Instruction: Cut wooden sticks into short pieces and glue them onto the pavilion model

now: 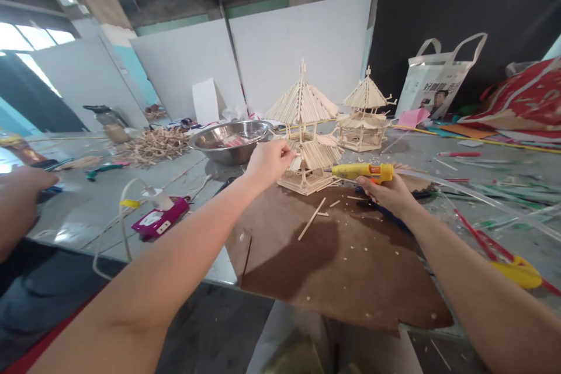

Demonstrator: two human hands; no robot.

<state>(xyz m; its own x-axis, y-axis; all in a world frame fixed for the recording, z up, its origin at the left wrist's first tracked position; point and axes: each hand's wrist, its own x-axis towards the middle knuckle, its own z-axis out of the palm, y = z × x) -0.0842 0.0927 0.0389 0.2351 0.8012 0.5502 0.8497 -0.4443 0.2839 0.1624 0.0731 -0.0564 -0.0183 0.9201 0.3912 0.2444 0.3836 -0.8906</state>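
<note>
My right hand (393, 194) grips a yellow hot glue gun (360, 172), its nozzle pointing left at the lower tier of a pavilion model (322, 155) built from thin wooden sticks. From the gun's back a long clear glue stick (442, 180) trails to the right. At the left side of the model, my left hand (269, 160) is closed in a pinch by the lower roof; whatever lies between its fingertips is too small to make out. The model stands upright at the back of a brown board (350, 263), where loose wooden sticks (312, 219) and crumbs lie.
Behind stands a second stick pavilion (366, 120). Left are a steel basin (232, 141), a pile of wood pieces (153, 147), a purple power strip (161, 217) with a white cable, and another person's hand (21, 198). Red-handled tools with yellow (517, 272) lie right, a white bag (433, 85) behind.
</note>
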